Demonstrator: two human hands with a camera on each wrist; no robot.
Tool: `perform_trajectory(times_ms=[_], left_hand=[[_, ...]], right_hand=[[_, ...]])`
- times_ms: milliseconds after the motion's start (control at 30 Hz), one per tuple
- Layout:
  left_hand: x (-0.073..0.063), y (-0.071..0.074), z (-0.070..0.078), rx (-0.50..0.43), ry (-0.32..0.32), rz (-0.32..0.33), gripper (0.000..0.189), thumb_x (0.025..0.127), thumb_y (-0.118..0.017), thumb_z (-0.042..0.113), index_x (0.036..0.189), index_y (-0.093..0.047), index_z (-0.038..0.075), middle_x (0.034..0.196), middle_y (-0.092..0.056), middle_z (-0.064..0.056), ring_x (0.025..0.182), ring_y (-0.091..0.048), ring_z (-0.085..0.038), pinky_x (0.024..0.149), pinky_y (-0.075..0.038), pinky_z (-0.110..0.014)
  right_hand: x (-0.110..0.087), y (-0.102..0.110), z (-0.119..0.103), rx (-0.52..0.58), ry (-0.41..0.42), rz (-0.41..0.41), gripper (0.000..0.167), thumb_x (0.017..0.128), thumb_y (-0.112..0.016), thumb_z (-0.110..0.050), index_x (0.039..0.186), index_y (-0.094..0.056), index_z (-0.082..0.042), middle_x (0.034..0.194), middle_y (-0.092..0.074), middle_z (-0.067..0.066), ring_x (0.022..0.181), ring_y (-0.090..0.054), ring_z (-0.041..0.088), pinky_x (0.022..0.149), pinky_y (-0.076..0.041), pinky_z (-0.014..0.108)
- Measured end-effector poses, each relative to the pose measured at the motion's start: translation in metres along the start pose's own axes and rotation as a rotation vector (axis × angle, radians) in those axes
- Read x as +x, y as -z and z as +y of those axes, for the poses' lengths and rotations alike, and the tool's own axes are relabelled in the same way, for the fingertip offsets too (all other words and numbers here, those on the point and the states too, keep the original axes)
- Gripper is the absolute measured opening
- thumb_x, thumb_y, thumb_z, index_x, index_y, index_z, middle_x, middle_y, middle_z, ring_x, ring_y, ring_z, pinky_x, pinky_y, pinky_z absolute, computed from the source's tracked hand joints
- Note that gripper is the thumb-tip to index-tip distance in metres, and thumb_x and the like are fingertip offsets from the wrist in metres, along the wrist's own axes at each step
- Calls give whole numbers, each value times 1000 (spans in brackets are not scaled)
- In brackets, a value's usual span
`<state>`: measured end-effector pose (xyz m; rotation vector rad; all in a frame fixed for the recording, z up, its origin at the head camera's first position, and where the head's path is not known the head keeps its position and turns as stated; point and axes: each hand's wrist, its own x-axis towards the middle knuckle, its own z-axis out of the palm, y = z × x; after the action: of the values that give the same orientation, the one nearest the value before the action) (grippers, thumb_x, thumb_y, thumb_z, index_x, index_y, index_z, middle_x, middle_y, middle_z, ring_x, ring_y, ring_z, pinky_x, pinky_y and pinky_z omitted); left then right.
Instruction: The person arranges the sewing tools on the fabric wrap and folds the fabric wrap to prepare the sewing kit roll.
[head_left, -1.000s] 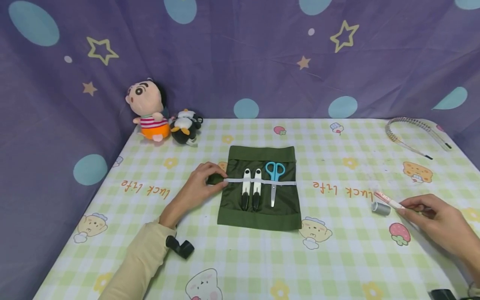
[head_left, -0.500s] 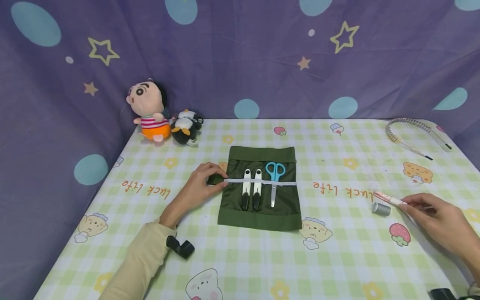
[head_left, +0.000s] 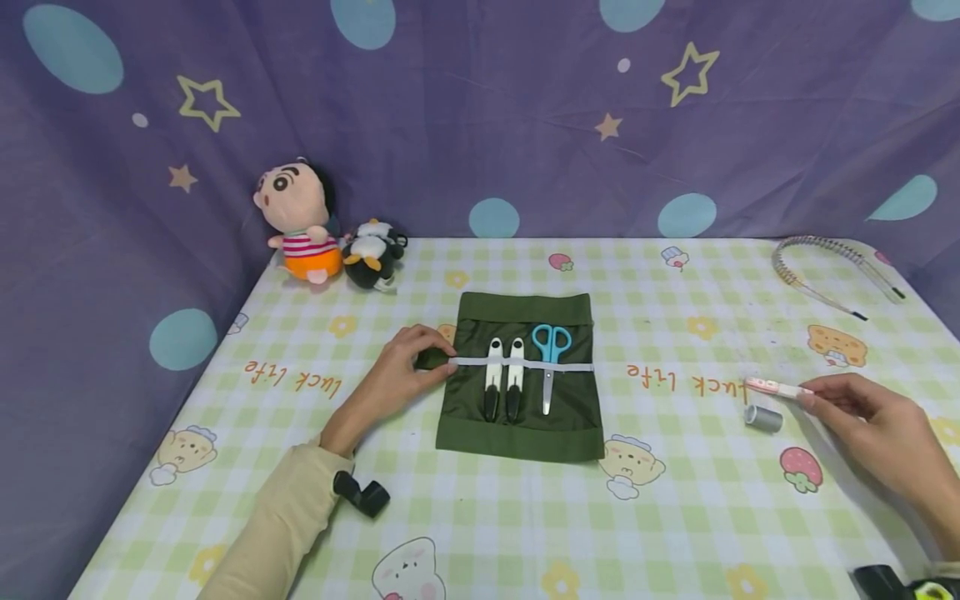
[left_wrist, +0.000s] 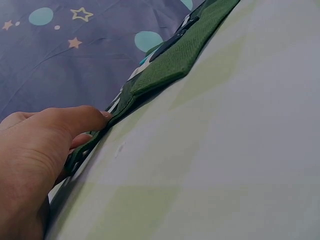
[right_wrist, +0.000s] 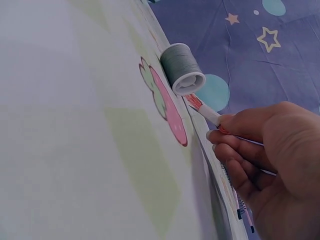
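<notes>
At the left edge of a green cloth tool roll (head_left: 519,442), my left hand (head_left: 393,371) pinches the fabric with thumb and fingers. A white elastic band (head_left: 468,361) on the roll holds two slim white tools with black ends (head_left: 492,379) and a pair of blue-handled scissors (head_left: 550,354). My right hand (head_left: 877,425) pinches a slim white strip-like stick with a red pattern (head_left: 765,387); its exact kind is unclear. A grey thread spool (head_left: 763,418) lies on its side just in front of the stick. In the right wrist view the spool (right_wrist: 181,65) appears beyond my fingertips.
Two plush toys, a striped-shirt figure (head_left: 303,225) and a penguin (head_left: 370,254), stand at the back left. A curved, beaded-looking band (head_left: 813,242) lies at the back right. A checked cloth (head_left: 465,525) covers the table, with a purple curtain (head_left: 420,125) behind.
My right hand has turned the patterned stick to lie flatter and moved it slightly away from me, apart from the spool. My left hand stays on the roll's edge.
</notes>
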<state>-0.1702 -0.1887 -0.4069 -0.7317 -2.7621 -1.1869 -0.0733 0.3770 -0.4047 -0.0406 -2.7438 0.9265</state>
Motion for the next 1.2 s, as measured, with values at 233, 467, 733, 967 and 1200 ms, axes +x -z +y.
perform_trajectory(times_ms=[233, 467, 733, 967, 1200], left_hand=[[0, 0, 0, 3, 1, -1, 14, 94, -80, 20, 108, -75, 17, 122, -64, -4, 117, -53, -29, 101, -44, -53], [0, 0, -1, 0, 11, -6, 14, 94, -80, 20, 107, -75, 18, 122, -64, -3, 117, -53, -28, 101, -44, -53], [0, 0, -1, 2, 8, -1, 15, 95, -79, 21, 108, -75, 17, 121, -64, -3, 117, -53, -28, 101, -44, -53], [0, 0, 0, -3, -1, -3, 15, 95, -79, 20, 109, -75, 17, 122, -64, -3, 117, -53, -28, 101, -44, -53], [0, 1, 0, -1, -3, -8, 14, 95, -79, 17, 108, -75, 16, 122, -64, -4, 117, -53, -28, 101, -44, -53]], right_hand=[[4, -2, -4, 58, -55, 24, 21, 99, -74, -23, 110, -72, -4, 91, -57, -38, 83, -52, -23, 67, -39, 4], [9, -6, -7, 128, -20, 48, 14, 99, -73, -15, 107, -73, -3, 93, -60, -35, 83, -56, -17, 69, -42, 3], [17, -7, -17, 176, 39, 66, 15, 99, -72, -11, 109, -71, 1, 93, -63, -32, 88, -58, -15, 73, -43, 2], [28, -12, -35, 292, 149, 61, 10, 96, -71, 4, 105, -72, 6, 102, -66, -19, 94, -61, -10, 80, -43, 2], [43, -19, -56, 368, 217, 16, 13, 93, -70, 12, 105, -72, 9, 99, -72, -14, 87, -66, -3, 76, -48, 6]])
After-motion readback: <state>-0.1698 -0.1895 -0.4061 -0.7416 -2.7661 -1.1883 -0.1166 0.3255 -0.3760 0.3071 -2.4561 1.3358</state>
